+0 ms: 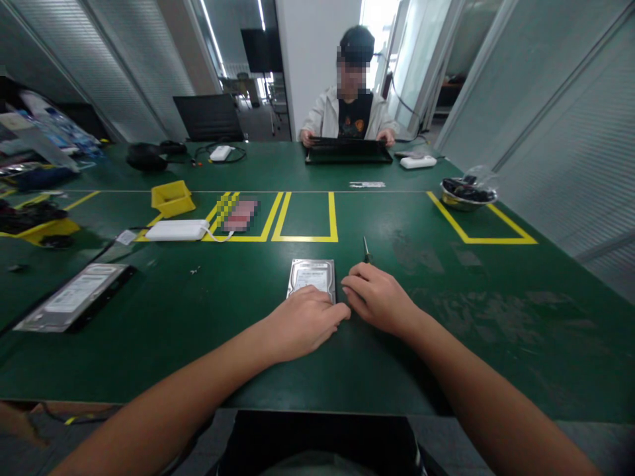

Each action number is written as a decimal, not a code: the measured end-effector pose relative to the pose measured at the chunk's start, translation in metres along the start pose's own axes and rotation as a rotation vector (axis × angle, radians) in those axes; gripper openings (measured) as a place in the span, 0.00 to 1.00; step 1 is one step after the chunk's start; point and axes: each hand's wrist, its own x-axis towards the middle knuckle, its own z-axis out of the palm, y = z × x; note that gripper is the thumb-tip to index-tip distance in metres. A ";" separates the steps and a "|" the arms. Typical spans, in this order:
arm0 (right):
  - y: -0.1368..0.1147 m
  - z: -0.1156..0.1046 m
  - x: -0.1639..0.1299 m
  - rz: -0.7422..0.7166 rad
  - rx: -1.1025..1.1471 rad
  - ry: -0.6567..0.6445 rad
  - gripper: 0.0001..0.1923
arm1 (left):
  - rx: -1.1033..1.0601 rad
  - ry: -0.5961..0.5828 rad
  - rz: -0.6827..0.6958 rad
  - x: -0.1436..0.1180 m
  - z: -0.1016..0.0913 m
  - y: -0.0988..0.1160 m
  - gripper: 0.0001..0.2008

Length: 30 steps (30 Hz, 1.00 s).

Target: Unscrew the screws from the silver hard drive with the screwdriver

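A silver hard drive [312, 272] with a white label lies flat on the green table in front of me. Across its near end lies my left hand [310, 320], fingers bent around the right edge; it covers the drive's lower part. My right hand [377, 297] is curled just right of the drive, its fingertips close to the left hand's. From behind its knuckles sticks out a screwdriver [366, 247], the thin metal shaft pointing away from me. Most of the screwdriver's handle is hidden by that hand. Whether anything small sits between the right fingertips, I cannot see.
Another hard drive [74, 297] lies at the left by a black cable. Beyond are a white power bank [177, 229], a yellow bin [172, 198] and yellow tape outlines. A metal bowl [467, 198] of dark parts stands right. Across the table a person holds a black panel [348, 152].
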 end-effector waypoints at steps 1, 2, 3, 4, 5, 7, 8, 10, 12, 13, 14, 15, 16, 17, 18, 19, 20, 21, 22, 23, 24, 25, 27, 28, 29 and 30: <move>-0.001 -0.001 -0.001 0.002 0.006 0.000 0.12 | 0.007 -0.006 0.003 0.000 0.000 0.000 0.07; -0.001 -0.002 -0.001 0.001 0.011 -0.001 0.12 | 0.015 -0.011 0.004 0.000 0.000 0.001 0.07; -0.002 -0.002 -0.001 0.000 0.013 -0.001 0.12 | 0.023 -0.016 0.005 0.000 0.000 0.001 0.07; -0.002 -0.003 -0.001 -0.002 0.013 -0.001 0.12 | 0.029 -0.020 0.005 0.000 0.000 0.001 0.07; -0.002 -0.003 -0.001 -0.003 0.014 -0.003 0.12 | 0.032 -0.024 0.005 0.000 0.001 0.002 0.07; -0.002 -0.002 0.000 -0.002 0.014 -0.006 0.12 | 0.025 -0.022 0.002 -0.001 0.002 0.002 0.08; -0.002 -0.002 0.000 0.000 0.014 -0.007 0.12 | 0.016 -0.018 -0.001 -0.001 0.002 0.002 0.08; -0.001 -0.002 0.000 0.005 0.012 -0.008 0.12 | -0.008 -0.009 -0.010 -0.002 0.003 0.002 0.08; -0.001 -0.002 0.000 0.004 0.009 -0.011 0.12 | -0.030 -0.005 -0.024 -0.002 0.004 0.001 0.08; -0.001 -0.002 0.000 0.002 0.006 -0.013 0.12 | -0.038 -0.005 -0.031 -0.002 0.004 0.001 0.08; -0.001 -0.002 0.000 -0.002 0.002 -0.015 0.12 | -0.045 -0.005 -0.039 -0.002 0.005 0.001 0.07; -0.001 -0.002 0.000 -0.005 -0.002 -0.017 0.12 | -0.052 -0.003 -0.048 -0.002 0.005 0.001 0.07; -0.001 -0.002 0.000 -0.007 -0.006 -0.019 0.12 | -0.060 -0.001 -0.056 -0.002 0.005 0.000 0.07; -0.002 -0.002 0.000 -0.008 -0.010 -0.021 0.12 | -0.069 0.001 -0.062 -0.002 0.006 0.000 0.07; -0.002 -0.002 0.000 -0.008 -0.011 -0.022 0.12 | -0.076 0.004 -0.064 -0.002 0.006 0.000 0.07; -0.002 -0.002 0.000 -0.008 -0.011 -0.023 0.12 | -0.080 0.008 -0.065 -0.002 0.007 0.000 0.07; -0.002 -0.002 0.000 -0.006 -0.010 -0.024 0.13 | -0.083 0.012 -0.064 -0.001 0.008 -0.001 0.07; -0.002 -0.002 0.000 -0.005 -0.011 -0.025 0.13 | -0.085 0.018 -0.062 -0.001 0.009 -0.002 0.07; -0.002 -0.002 0.000 -0.004 -0.011 -0.025 0.13 | -0.089 0.025 -0.060 -0.001 0.009 -0.002 0.07; -0.002 -0.002 0.001 -0.003 -0.011 -0.025 0.13 | -0.095 0.033 -0.059 0.000 0.010 -0.003 0.08; -0.003 -0.002 0.001 -0.003 -0.012 -0.027 0.13 | -0.102 0.039 -0.060 0.000 0.011 -0.004 0.08; -0.003 -0.002 0.001 -0.004 -0.012 -0.028 0.13 | -0.107 0.040 -0.060 0.001 0.011 -0.004 0.08; -0.003 -0.002 0.001 -0.008 -0.015 -0.031 0.13 | -0.110 0.035 -0.066 0.002 0.011 -0.006 0.08; -0.003 -0.002 0.001 -0.009 -0.017 -0.033 0.12 | -0.108 0.032 -0.071 0.002 0.011 -0.006 0.08; -0.003 -0.002 0.001 -0.010 -0.017 -0.038 0.12 | -0.107 0.030 -0.076 0.003 0.011 -0.007 0.08; -0.003 -0.002 0.000 -0.010 -0.016 -0.044 0.12 | -0.107 0.028 -0.081 0.003 0.010 -0.007 0.08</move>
